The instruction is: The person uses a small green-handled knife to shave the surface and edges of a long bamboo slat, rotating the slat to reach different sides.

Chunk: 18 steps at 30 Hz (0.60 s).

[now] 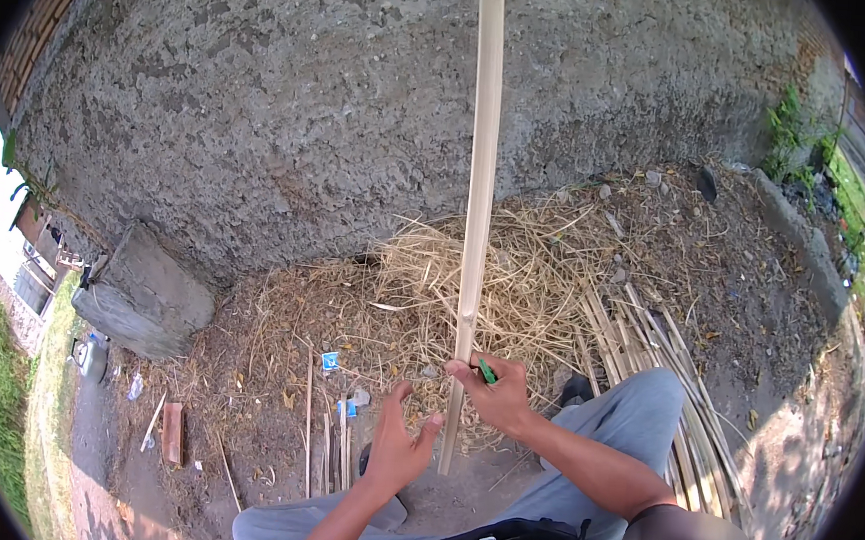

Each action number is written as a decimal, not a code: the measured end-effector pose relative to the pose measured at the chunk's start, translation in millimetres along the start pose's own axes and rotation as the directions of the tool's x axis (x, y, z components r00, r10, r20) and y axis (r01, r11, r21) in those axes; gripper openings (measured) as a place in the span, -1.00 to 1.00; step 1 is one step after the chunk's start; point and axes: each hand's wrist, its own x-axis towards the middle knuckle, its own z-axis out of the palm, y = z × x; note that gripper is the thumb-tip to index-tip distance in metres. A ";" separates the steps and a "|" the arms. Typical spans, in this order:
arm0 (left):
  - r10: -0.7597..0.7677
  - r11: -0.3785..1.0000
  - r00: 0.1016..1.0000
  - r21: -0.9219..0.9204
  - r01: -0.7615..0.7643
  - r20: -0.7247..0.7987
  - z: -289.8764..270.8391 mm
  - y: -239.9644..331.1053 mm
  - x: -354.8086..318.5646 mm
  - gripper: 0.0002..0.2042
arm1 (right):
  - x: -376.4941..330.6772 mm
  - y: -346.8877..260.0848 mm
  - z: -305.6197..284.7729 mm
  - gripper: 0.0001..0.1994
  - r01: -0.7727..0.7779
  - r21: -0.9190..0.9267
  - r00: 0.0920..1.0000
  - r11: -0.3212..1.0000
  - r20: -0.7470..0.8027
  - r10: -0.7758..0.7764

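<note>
A long pale bamboo strip (480,173) stands upright in front of me, reaching from between my knees past the top of the picture. My right hand (500,393) is closed around its lower part, the thumb pressed against the strip. The same hand also grips a small green-handled tool (487,371); its working end is hidden, so I cannot tell its kind. To the left of the strip's lower end, my left hand (403,451) is open, thumb and fingers apart, holding nothing.
A heap of straw-like shavings (433,265) lies against the rough grey wall (295,90). Bamboo strips (687,428) are bundled by my right knee, with thinner ones (336,454) at left. A concrete block (145,290) and a reddish-brown piece (172,432) are further left.
</note>
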 end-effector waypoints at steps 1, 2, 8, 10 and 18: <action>-0.080 0.992 0.994 -0.090 0.087 0.078 10.8 -6.1 -3.5 -0.42 | -0.3 0.9 1.7 -0.76 -0.079 0.064 0.996 0.995 -0.044 0.082; -0.075 0.993 0.994 -0.090 0.082 0.079 22.3 -13.2 -6.9 -0.42 | 0.6 2.5 2.3 -0.76 -0.156 0.129 0.982 0.979 -0.084 0.168; -0.356 0.910 0.919 -0.164 0.382 0.166 32.5 -15.9 -13.3 -0.70 | 6.8 6.1 -1.2 -0.84 -0.296 0.319 0.943 0.900 -0.050 0.328; -0.336 0.911 0.942 -0.256 0.324 -0.003 24.8 -15.2 -15.5 -0.73 | 11.6 -0.9 -8.8 -0.80 -0.270 0.319 0.958 0.908 -0.005 0.286; -0.341 0.924 0.940 -0.193 0.330 -0.026 -38.1 1.1 -19.2 -0.73 | 48.1 1.8 -48.7 -0.49 -0.206 0.675 0.905 0.708 -0.143 0.400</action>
